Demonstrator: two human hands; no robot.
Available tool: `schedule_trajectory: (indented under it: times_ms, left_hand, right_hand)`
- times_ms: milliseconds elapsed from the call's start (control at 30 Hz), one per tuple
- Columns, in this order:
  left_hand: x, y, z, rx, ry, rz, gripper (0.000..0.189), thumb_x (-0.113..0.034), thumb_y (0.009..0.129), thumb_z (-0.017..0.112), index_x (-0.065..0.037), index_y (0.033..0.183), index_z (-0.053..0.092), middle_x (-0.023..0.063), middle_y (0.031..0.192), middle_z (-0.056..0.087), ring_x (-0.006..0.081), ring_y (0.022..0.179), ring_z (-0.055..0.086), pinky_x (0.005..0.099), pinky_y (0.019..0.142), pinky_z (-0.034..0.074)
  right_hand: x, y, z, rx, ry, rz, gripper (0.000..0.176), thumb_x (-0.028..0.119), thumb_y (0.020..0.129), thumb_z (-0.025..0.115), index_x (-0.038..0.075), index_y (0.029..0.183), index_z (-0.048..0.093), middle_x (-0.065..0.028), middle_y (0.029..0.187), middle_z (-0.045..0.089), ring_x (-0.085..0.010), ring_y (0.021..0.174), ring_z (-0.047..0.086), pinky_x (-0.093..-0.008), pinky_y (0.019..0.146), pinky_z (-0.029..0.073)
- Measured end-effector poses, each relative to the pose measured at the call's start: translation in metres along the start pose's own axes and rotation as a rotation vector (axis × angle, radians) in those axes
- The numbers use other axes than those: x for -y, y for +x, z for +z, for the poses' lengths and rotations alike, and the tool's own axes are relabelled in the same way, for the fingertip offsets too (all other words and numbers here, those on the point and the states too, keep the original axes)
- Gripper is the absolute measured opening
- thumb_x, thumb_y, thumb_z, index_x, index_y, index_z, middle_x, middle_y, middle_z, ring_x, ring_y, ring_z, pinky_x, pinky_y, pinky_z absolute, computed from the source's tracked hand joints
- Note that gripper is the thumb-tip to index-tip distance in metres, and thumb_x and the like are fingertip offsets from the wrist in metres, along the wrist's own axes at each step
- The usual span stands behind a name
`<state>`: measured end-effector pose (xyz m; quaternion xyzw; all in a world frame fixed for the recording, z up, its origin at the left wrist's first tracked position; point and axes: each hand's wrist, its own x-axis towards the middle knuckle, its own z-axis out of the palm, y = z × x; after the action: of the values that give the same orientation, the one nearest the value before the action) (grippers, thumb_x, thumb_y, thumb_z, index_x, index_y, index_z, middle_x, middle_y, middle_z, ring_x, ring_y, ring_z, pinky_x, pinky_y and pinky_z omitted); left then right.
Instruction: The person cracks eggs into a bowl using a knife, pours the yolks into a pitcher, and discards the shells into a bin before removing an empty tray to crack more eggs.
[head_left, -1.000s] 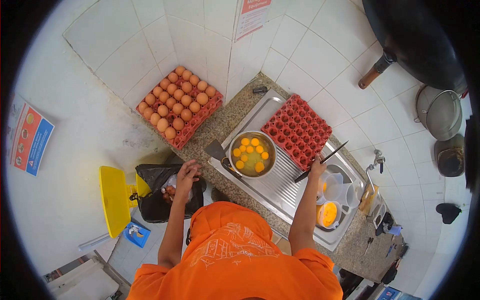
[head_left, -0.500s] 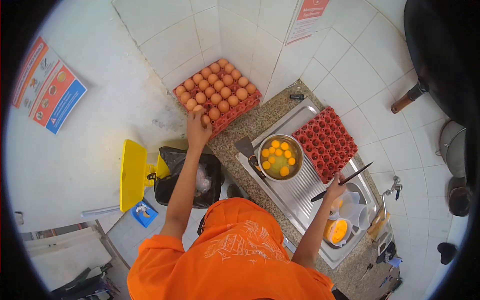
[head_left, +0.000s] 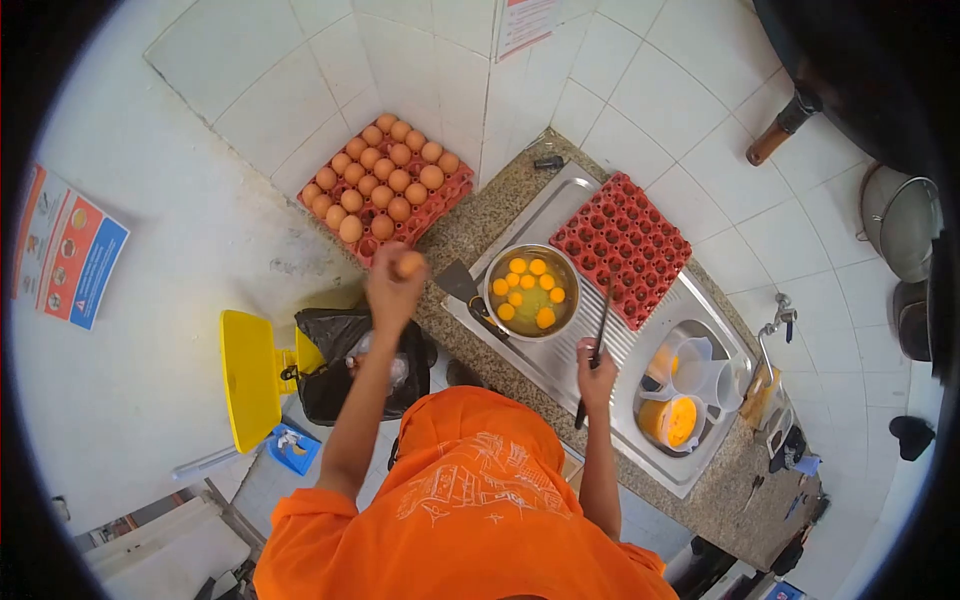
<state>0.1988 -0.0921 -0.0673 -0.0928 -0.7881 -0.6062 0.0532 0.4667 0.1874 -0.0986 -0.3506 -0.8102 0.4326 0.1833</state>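
My left hand [head_left: 393, 290] is closed around a brown egg [head_left: 408, 264], just in front of the red tray of eggs [head_left: 452, 197]. Rows of brown eggs fill most of that tray, which sits at the counter's far corner. In my right hand [head_left: 597, 372] is a black-handled knife [head_left: 602, 335], its blade pointing up and away from me over the sink's ridged drainboard. Between the two hands stands a metal bowl [head_left: 492, 313] holding several yolks in clear egg white. Beyond it lies an egg tray with bare cups [head_left: 622, 245].
A spatula [head_left: 459, 283] lies left of the bowl. The sink basin [head_left: 640, 402] holds clear plastic jugs [head_left: 722, 384] and an orange-filled container [head_left: 683, 420], near the tap [head_left: 783, 314]. Below left is a bin with a black bag [head_left: 325, 380] and yellow lid [head_left: 246, 375]. A pan [head_left: 860, 100] hangs upper right.
My left hand has lifted an egg out of the tray and drawn it toward me. My right hand has moved left, turning the knife more upright. The camera view has shifted.
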Motion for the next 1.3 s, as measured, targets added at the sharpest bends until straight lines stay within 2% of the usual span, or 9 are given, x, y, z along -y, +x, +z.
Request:
schedule_trajectory:
  times_ms: [167,300,400,567,700,767,933,1100,1300]
  left_hand:
    - [0.007,-0.06,0.1,0.529,-0.666,-0.761,0.04,-0.02,0.102,0.063,0.005,0.133,0.057,0.0144,0.125,0.067,0.0235,0.109,0.07,0.0327,0.092,0.059]
    - [0.006,-0.065,0.14,0.469,-0.854,-0.975,0.042,-0.023,0.108,0.05,0.008,0.135,0.053,0.0186,0.124,0.066,0.0282,0.111,0.069,0.0358,0.099,0.058]
    - [0.015,-0.066,0.152,0.543,-0.869,-0.874,0.04,-0.024,0.108,0.048,0.006,0.135,0.053,0.0167,0.124,0.066,0.0263,0.115,0.067,0.0361,0.102,0.055]
    - [0.01,-0.063,0.16,0.589,-0.778,-0.866,0.037,-0.02,0.107,0.048,0.002,0.135,0.056,0.0128,0.127,0.065,0.0217,0.114,0.065,0.0341,0.099,0.053]
    - [0.001,-0.062,0.154,0.648,-0.786,-0.818,0.034,-0.022,0.105,0.053,0.0,0.129,0.063,0.007,0.122,0.066,0.0174,0.11,0.065,0.0321,0.099,0.052]
    - [-0.007,-0.059,0.153,0.67,-0.743,-0.772,0.032,-0.021,0.103,0.057,0.001,0.124,0.066,0.0072,0.117,0.068,0.0167,0.106,0.066,0.0299,0.093,0.054]
    - [0.001,-0.05,0.158,0.69,-0.629,-0.632,0.036,-0.016,0.094,0.069,0.006,0.123,0.07,0.0054,0.108,0.073,0.0152,0.095,0.07,0.0279,0.084,0.056]
    - [-0.005,-0.039,0.154,0.682,-0.058,-0.153,0.056,-0.016,0.085,0.077,0.001,0.137,0.065,0.0085,0.108,0.076,0.0148,0.09,0.073,0.028,0.083,0.057]
    - [-0.017,-0.026,0.151,0.739,-0.109,0.036,0.057,-0.011,0.082,0.08,0.001,0.136,0.065,0.0104,0.114,0.076,0.0119,0.098,0.07,0.0263,0.089,0.056]
  right_hand:
    - [0.038,-0.006,0.044,0.279,0.057,-0.134,0.027,0.019,0.108,0.05,0.0,0.102,0.068,-0.0103,0.07,0.063,-0.0194,0.062,0.062,-0.0351,0.06,0.048]
    - [0.087,-0.004,0.048,0.145,0.005,-0.186,0.027,0.019,0.108,0.049,-0.001,0.097,0.065,-0.0186,0.07,0.062,-0.0312,0.059,0.064,-0.0399,0.059,0.048]
    - [0.084,-0.002,0.058,0.01,0.032,-0.252,0.026,0.017,0.108,0.049,-0.001,0.095,0.064,-0.0202,0.069,0.064,-0.0371,0.062,0.067,-0.0434,0.06,0.05]
    - [0.045,0.017,0.072,0.198,-0.178,-0.188,0.025,0.016,0.106,0.05,-0.003,0.095,0.064,-0.0231,0.078,0.069,-0.0413,0.072,0.071,-0.0488,0.061,0.052]
    - [0.071,0.037,0.061,0.061,-0.077,-0.261,0.023,0.019,0.099,0.064,-0.003,0.106,0.067,-0.0247,0.085,0.071,-0.04,0.076,0.072,-0.0456,0.066,0.055]
    - [0.063,0.054,0.065,0.0,-0.007,-0.404,0.041,0.02,0.088,0.078,-0.003,0.121,0.068,-0.0229,0.095,0.075,-0.0344,0.086,0.076,-0.0382,0.077,0.058]
    - [0.065,0.074,0.058,0.18,0.017,-0.27,0.05,0.019,0.082,0.081,-0.001,0.126,0.069,-0.0185,0.101,0.077,-0.0268,0.092,0.076,-0.0353,0.084,0.058]
    - [0.062,0.08,0.063,0.182,-0.005,-0.335,0.053,0.02,0.078,0.083,0.001,0.125,0.07,-0.0164,0.104,0.078,-0.0247,0.093,0.076,-0.0344,0.084,0.058]
    - [0.055,0.094,0.06,0.152,-0.032,-0.358,0.049,0.015,0.081,0.082,0.003,0.126,0.07,-0.0169,0.112,0.076,-0.0228,0.101,0.076,-0.0343,0.087,0.057]
